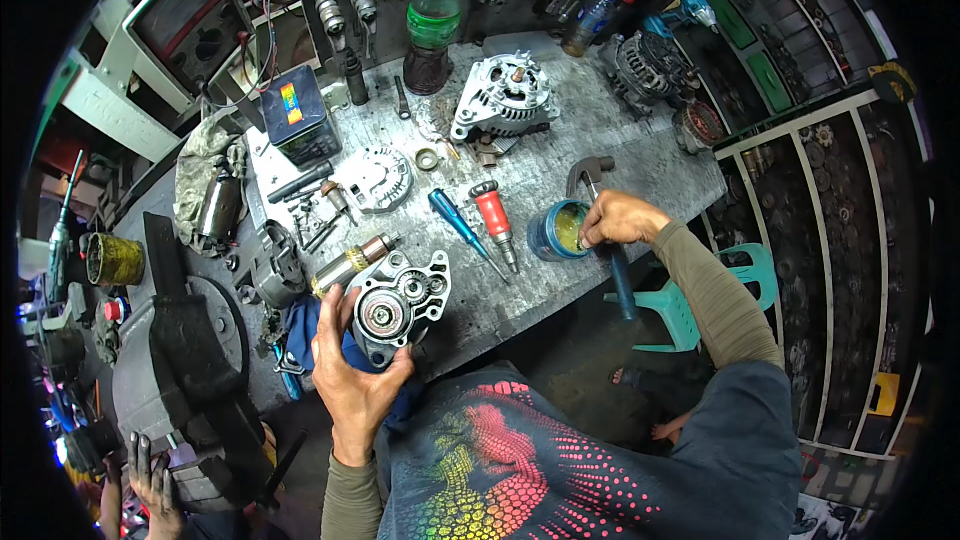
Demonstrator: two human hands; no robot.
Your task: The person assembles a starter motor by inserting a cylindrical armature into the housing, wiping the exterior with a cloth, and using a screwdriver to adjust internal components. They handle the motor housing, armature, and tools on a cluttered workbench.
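Observation:
My left hand (355,380) grips a cast-metal gear housing (425,305) from below and the left, thumb and fingers around its rim. The housing faces up, showing a round bearing and small gears inside. My right hand (622,218) is at the blue tub (545,232) of yellowish grease (570,225), fingertips pinched together just inside its right rim. Whether they hold anything is hidden. A hammer (621,285) lies beneath that hand, its handle jutting past the bench edge. Between my hands lie a blue screwdriver (456,217) and a red-bodied tool (492,212).
An alternator (505,95), a green-capped bottle (433,25) and a dark box (298,118) stand farther back. A motor armature (352,262) lies beyond the housing. At left is a bench vise (175,360), with another person's hand (150,480) below. A teal chair (668,315) stands right.

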